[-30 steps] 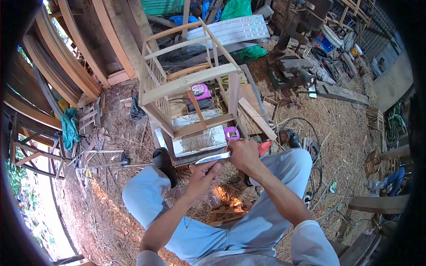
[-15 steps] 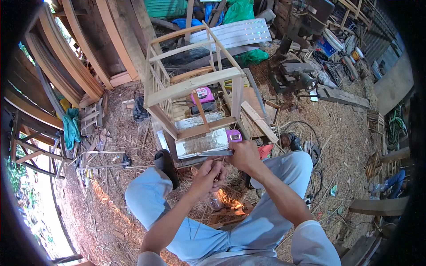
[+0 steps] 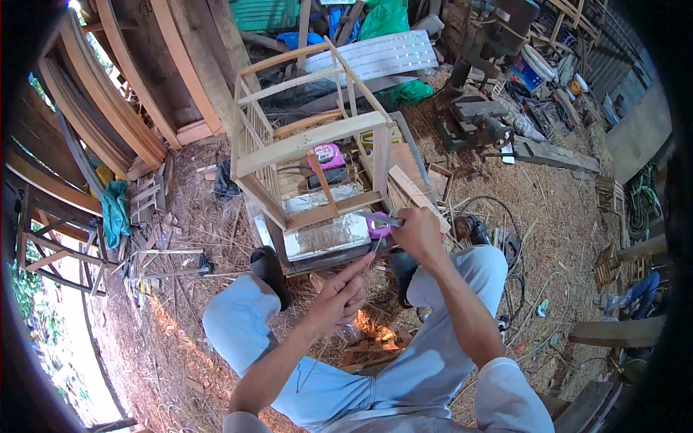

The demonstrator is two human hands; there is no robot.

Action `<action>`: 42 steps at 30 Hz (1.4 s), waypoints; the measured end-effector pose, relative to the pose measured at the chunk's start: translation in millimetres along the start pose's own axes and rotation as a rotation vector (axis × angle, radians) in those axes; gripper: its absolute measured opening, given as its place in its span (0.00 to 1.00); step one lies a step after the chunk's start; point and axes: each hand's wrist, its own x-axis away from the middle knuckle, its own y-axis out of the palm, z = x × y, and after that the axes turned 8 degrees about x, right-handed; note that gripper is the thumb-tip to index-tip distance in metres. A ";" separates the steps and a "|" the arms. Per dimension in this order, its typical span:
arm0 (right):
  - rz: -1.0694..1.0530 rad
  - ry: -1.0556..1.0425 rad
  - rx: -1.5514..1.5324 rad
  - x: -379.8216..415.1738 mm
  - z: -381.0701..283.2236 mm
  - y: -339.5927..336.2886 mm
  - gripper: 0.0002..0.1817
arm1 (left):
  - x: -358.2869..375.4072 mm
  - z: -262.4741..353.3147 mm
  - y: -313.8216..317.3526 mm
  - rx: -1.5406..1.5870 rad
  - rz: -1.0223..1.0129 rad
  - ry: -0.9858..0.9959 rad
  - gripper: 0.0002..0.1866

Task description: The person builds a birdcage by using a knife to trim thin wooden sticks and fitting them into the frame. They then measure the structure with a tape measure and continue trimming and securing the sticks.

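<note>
My right hand (image 3: 420,232) is closed around the handle of a knife; its grey blade (image 3: 377,218) points left, just above a pink tape measure (image 3: 378,228). Lower and to the left, my left hand (image 3: 341,297) has its fingers curled and its index finger stretched toward the blade. A thin sliver (image 3: 377,246) sticks up from that fingertip; its kind and its lower end cannot be made out. Both hands are above my lap, in front of a low bench (image 3: 317,264). On the bench stands a wooden frame (image 3: 310,144) with thin slats on its left side.
A second pink tape measure (image 3: 328,154) lies inside the frame. Curved wooden boards (image 3: 115,86) lean at the left. A dark metal machine (image 3: 476,123) stands at the right rear. A cable (image 3: 516,224) loops over the shavings-covered ground (image 3: 556,216).
My right hand has moved up and right, lifting the knife away from my left hand. My left index finger has stretched out; the thin sliver now shows at its tip.
</note>
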 end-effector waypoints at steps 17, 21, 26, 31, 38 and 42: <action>-0.037 0.161 -0.111 -7.7 9.5 1.9 0.08 | 9.2 -16.5 1.4 0.032 0.061 -0.150 0.19; 0.036 0.053 -0.317 8.5 7.9 16.3 0.09 | -5.7 7.3 -4.8 0.034 0.143 -0.021 0.21; 0.041 -0.264 -0.209 22.3 -16.7 24.9 0.08 | -12.4 15.8 -19.9 0.162 0.100 0.102 0.23; 0.010 -0.319 -0.127 35.1 -31.3 37.3 0.05 | -15.0 -7.3 -21.6 0.049 0.129 -0.014 0.28; 0.051 -0.263 0.003 28.9 -27.1 40.8 0.09 | -14.6 -4.1 -15.3 0.089 0.120 -0.025 0.25; 0.096 -0.110 0.049 14.3 -13.0 42.0 0.08 | -10.3 -1.0 -16.3 0.152 0.085 -0.008 0.27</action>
